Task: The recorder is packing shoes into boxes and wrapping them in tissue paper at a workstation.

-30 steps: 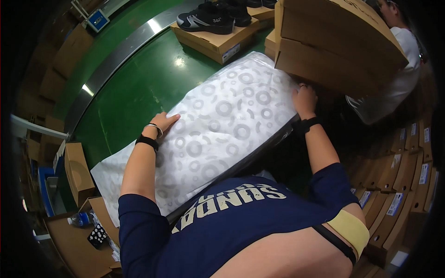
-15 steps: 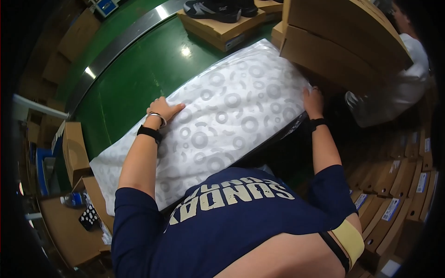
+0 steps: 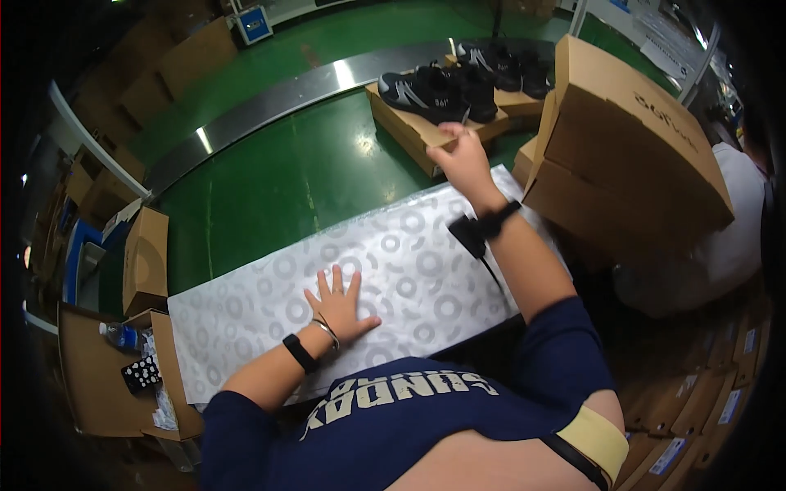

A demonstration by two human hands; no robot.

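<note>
A wide sheet of white tissue paper printed with grey rings lies across the near edge of the green belt. My left hand rests flat on it, fingers spread, with a black band and a bracelet on the wrist. My right hand reaches forward past the paper. Its fingers curl over the near edge of an open brown shoe box that carries a pair of black sports shoes. Behind it stands a second box with black shoes.
Stacked closed cardboard boxes stand at my right, beside a person in a white shirt. A metal rail borders the green belt. Open cartons and a water bottle sit at my left; labelled boxes fill the lower right.
My right hand has left the paper's far right corner and reached forward to the shoe box. My left hand has slid toward me across the paper.
</note>
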